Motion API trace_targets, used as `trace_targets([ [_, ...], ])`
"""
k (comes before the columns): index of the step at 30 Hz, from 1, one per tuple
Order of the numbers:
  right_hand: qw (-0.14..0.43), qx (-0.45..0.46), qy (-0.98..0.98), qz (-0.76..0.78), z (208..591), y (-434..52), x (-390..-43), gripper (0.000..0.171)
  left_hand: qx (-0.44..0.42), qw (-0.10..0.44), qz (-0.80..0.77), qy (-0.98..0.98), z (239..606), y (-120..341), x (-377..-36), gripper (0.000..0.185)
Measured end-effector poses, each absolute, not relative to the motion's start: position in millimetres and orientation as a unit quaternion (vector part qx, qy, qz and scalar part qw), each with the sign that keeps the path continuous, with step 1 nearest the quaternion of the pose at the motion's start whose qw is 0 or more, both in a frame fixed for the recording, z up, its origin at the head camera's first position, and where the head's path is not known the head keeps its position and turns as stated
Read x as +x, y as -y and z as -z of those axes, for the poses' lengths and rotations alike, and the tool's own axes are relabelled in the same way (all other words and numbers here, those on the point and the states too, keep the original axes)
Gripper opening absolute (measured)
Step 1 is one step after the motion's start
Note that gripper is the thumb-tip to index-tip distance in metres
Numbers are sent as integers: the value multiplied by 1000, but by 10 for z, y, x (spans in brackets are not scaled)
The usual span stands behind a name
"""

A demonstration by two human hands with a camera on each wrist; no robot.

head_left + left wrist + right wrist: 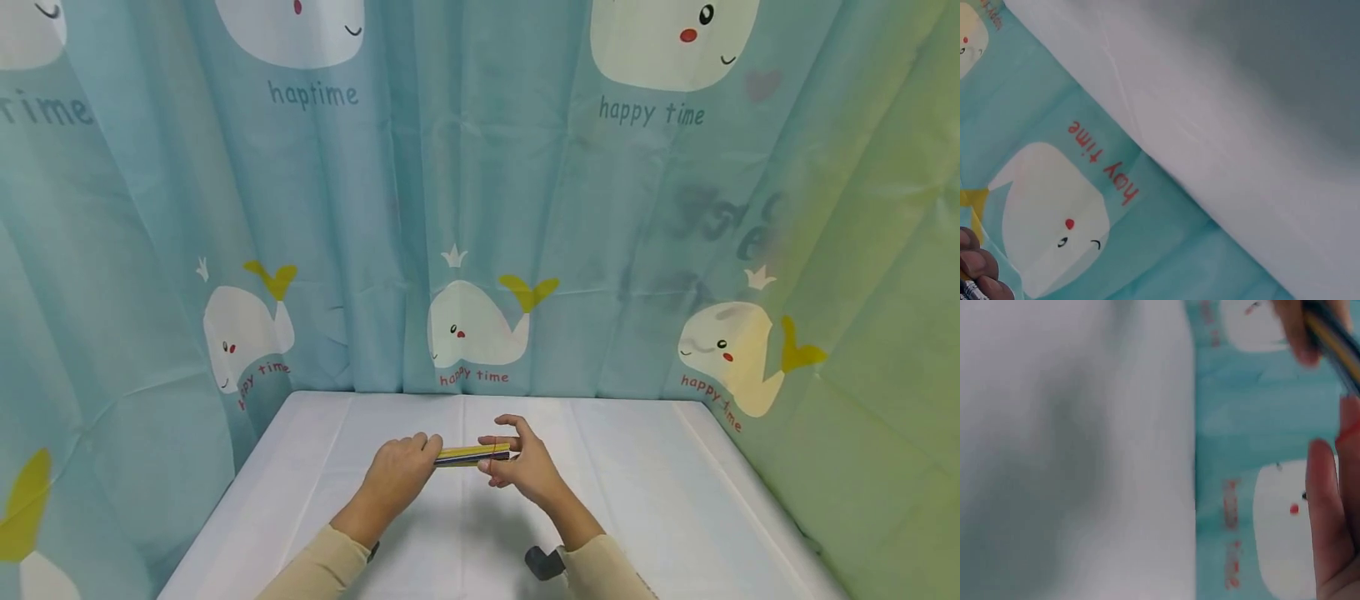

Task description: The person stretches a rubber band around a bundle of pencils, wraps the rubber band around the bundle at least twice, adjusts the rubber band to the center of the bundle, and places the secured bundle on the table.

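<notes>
A bundle of thin yellow and dark sticks (465,455), which look like pencils, is held level above the table. My left hand (400,471) grips its left end; in the left wrist view only a few curled fingers (977,265) show at the lower left corner. Around the bundle's right end, my right hand (531,467) has its fingers spread, with a thin red rubber band (493,454) stretched over them. Seen from the right wrist, the red band (1349,432) crosses a finger, and the blurred sticks (1329,337) slant at the upper right.
Below the hands lies a white-covered table (360,533). A blue-green curtain (480,183) with whale prints hangs behind and along both sides of it. A black device (545,563) sits at the right wrist.
</notes>
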State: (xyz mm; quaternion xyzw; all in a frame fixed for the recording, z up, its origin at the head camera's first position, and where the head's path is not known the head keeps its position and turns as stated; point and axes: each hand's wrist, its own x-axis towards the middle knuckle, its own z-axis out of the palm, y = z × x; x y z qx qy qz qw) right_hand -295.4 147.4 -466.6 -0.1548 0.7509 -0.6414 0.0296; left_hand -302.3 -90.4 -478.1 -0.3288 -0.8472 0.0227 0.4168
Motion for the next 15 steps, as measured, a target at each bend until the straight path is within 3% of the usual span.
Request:
trace_targets([
  [4,9,-153,-671,726,4766,-1287,-2897,87,-319,428,13,845,4762,845,-3021,30],
  [9,39,-155,-673,722,4953,-1058,-2772,89,-296,422,19,857,4703,768,-3008,30],
  [12,60,-156,-690,704,4998,-988,-2669,65,-260,411,5,874,4670,736,-3007,32],
  [15,69,-222,-678,698,4968,-980,-2569,36,-244,375,-10,894,4666,712,-3004,32],
])
